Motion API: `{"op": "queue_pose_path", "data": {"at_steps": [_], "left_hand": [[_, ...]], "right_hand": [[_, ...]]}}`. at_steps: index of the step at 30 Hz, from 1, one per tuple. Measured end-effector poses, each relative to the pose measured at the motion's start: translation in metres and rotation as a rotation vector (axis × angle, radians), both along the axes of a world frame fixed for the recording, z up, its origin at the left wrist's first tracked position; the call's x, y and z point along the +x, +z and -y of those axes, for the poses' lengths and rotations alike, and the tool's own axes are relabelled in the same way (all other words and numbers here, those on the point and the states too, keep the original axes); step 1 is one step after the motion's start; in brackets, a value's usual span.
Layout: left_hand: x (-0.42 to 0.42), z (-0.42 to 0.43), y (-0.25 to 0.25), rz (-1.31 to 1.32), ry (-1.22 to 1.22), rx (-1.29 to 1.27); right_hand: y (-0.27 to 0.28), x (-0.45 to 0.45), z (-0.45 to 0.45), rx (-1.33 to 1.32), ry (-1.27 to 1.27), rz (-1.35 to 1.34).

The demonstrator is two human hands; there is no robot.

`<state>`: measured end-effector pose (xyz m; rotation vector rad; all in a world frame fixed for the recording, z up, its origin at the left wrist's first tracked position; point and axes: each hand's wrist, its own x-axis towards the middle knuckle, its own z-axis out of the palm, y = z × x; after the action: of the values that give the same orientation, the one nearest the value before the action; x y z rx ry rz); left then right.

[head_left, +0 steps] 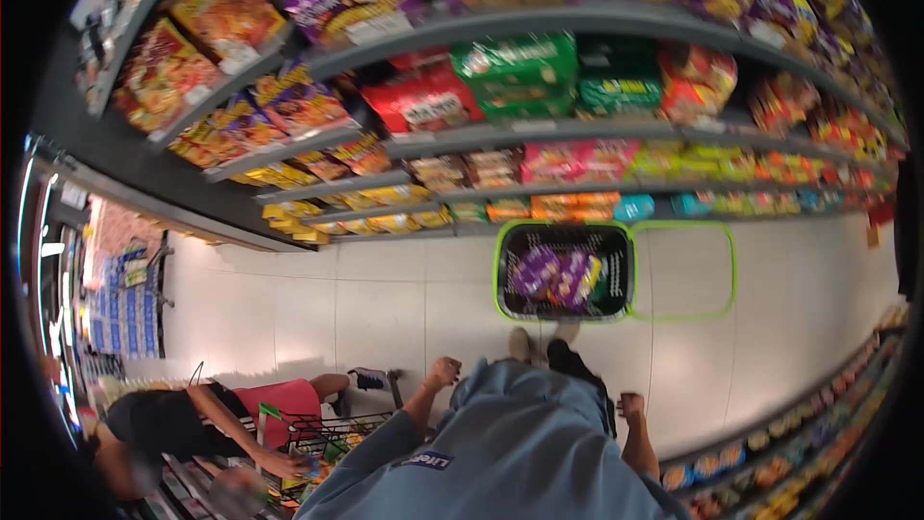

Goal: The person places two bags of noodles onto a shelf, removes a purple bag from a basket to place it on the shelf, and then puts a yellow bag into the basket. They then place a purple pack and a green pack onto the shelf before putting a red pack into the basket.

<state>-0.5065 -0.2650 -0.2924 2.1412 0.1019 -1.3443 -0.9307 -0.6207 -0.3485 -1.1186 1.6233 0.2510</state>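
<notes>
Blur left the far shelves hard to read. The left hand and right hand were loosely curled, too small to tell whether they held anything. Beyond them stood a basket with purple packets, its green handle folded out rightward; pale tiled floor spread left and right.

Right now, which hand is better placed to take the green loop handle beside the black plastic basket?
The right hand, probably: it hangs nearer the green handle, while the left hand is past the left side of the black basket.
</notes>
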Motion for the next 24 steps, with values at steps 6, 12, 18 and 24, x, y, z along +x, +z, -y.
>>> {"op": "queue_pose_path", "data": {"at_steps": [6,12,18,24], "left_hand": [[0.002,0.033,0.030,-0.016,0.027,0.028],[-0.008,0.029,0.021,0.030,-0.150,-0.007],[-0.051,0.061,0.089,0.021,0.145,0.080],[-0.084,0.028,0.086,0.008,-0.056,0.272]], "right_hand": [[-0.009,0.068,0.056,-0.028,0.100,0.114],[-0.134,0.128,0.101,-0.636,0.904,0.377],[-0.118,0.255,0.123,-0.279,0.751,0.191],[-0.193,0.314,0.137,-0.196,0.882,-0.264]]}}
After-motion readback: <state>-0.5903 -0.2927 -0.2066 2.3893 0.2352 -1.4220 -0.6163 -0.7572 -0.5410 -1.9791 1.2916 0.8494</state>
